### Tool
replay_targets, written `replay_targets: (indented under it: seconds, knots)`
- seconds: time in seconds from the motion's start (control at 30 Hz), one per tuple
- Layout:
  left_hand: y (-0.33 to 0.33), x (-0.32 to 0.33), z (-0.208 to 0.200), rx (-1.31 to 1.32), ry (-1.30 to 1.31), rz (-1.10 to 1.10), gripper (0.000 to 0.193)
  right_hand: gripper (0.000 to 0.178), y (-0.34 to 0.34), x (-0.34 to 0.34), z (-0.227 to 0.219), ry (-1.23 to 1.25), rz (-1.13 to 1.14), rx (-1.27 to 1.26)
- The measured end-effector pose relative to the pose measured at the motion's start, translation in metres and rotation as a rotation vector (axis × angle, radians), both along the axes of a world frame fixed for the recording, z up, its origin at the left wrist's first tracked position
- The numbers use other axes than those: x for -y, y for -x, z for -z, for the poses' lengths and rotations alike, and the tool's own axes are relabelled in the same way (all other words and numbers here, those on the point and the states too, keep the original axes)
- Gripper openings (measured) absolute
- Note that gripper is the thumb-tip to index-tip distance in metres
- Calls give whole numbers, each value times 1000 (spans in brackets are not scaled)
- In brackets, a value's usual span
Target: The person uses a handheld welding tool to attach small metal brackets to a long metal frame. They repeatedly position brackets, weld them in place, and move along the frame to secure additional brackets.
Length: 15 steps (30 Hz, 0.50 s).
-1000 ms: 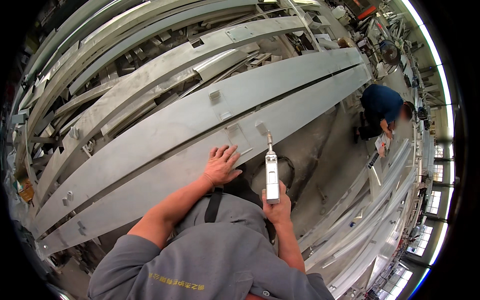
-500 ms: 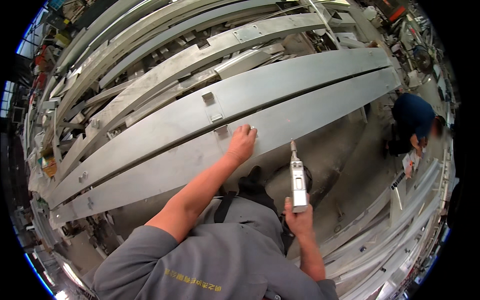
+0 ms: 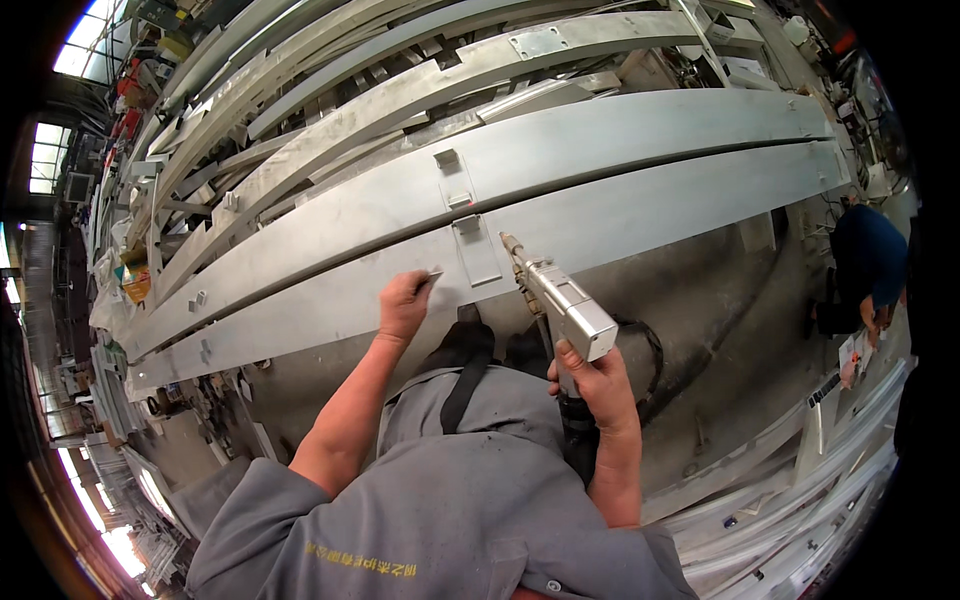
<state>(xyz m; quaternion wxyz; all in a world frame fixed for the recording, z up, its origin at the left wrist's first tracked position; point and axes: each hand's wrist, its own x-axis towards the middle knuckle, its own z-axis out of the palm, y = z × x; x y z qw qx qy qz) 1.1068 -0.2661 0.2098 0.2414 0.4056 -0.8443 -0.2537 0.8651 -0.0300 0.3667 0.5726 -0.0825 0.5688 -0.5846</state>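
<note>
My right hand (image 3: 600,388) grips the handle of a silver, box-bodied welding gun (image 3: 572,305). Its brass-coloured nozzle points up and left, with the tip over the near long grey metal plate (image 3: 640,215). My left hand (image 3: 404,304) is closed, pinching a small metal piece (image 3: 434,272) above the same plate's near edge. A small bracket (image 3: 467,224) stands on this plate, left of the nozzle, at the top of a thin outlined rectangle. Across the dark gap, the far plate (image 3: 600,135) carries two small brackets, one of them an upright bracket (image 3: 446,158).
Long metal beams (image 3: 400,88) and offcuts lie stacked beyond the plates. A black hose (image 3: 650,350) runs on the floor to the right. Another person in dark blue (image 3: 866,255) bends over at the far right. Pale long profiles (image 3: 780,520) lie at lower right.
My left hand has moved left along the near plate, away from its bracket. The welding gun has risen and swung left, its nozzle now over the plate. The view has shifted slightly.
</note>
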Motion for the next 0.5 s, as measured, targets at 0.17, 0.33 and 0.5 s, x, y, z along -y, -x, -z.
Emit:
replay_targets:
  seconds: [0.17, 0.33, 0.5]
  knots:
    - [62, -17, -6, -51, 112, 184, 18, 39, 3, -11, -1, -41, 50, 18]
    - [76, -18, 4, 51, 125, 257, 19, 36, -5, -27, 9, -43, 59, 8]
    - [71, -16, 13, 18, 127, 279, 18, 30, -14, -37, 19, -19, 96, 17]
